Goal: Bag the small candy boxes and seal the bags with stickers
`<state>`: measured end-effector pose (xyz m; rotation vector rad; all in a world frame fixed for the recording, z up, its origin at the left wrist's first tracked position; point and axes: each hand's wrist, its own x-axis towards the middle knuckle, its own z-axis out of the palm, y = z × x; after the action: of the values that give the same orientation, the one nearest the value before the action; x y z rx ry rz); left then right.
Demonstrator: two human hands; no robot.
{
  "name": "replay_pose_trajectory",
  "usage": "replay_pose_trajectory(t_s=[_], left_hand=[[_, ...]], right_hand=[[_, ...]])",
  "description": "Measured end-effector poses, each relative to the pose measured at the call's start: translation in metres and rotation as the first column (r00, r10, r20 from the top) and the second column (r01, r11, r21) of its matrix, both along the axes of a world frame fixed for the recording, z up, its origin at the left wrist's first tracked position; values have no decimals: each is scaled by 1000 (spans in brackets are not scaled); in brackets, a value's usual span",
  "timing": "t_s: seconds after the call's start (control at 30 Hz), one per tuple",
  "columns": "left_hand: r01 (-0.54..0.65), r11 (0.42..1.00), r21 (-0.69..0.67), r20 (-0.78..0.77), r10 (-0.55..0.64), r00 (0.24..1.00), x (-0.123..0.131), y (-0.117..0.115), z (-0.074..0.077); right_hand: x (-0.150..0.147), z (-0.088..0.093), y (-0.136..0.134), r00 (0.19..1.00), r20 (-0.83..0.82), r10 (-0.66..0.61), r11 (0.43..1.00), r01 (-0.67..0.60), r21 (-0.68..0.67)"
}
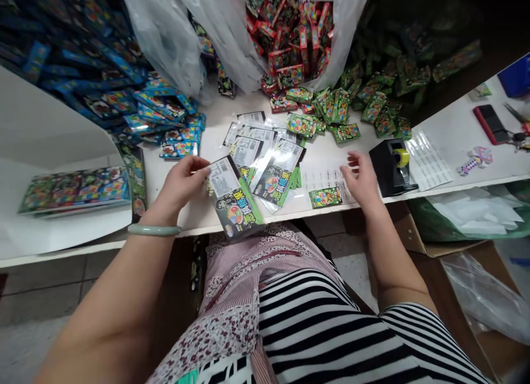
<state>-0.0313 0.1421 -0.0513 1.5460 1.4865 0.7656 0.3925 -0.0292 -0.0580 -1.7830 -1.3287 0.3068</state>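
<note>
My left hand [182,184] pinches the upper left corner of a flat printed packet [237,207], black and green with colourful lettering and a white label panel. The packet's lower end overhangs the table's front edge. More such packets [276,177] in clear plastic lie overlapping just behind it. My right hand [362,178] is open, thumb and fingers apart, over the right end of a clear sheet with small round printed stickers [323,175]. A small green candy box [325,197] lies at that sheet's front edge, left of my right hand.
Blue boxes [178,135] are heaped at the left, green boxes [335,106] at the back right. Red boxes [290,47] fill a clear plastic bag. A black tape dispenser [391,166], a label sheet [428,157] and a red-cased phone [491,124] lie at the right.
</note>
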Motion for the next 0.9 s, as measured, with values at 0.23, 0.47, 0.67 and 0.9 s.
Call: replay_pose_trajectory(t_s=[0.23, 0.47, 0.67, 0.9], left_hand=[[238, 934, 267, -76, -226, 971, 77, -35, 25], [563, 826, 40, 251, -554, 794, 201, -60, 5], [397, 917, 15, 459, -360, 812, 227, -57, 10], [276, 956, 101, 579, -282, 765, 206, -44, 36]], right_hand=[[23, -26, -4, 991, -89, -98, 991, 90, -96], [24, -19, 9, 950, -313, -9, 990, 53, 132], [19, -10, 16, 902, -428, -62, 972, 151, 178], [-1, 21, 31, 888, -455, 74, 976, 29, 215]])
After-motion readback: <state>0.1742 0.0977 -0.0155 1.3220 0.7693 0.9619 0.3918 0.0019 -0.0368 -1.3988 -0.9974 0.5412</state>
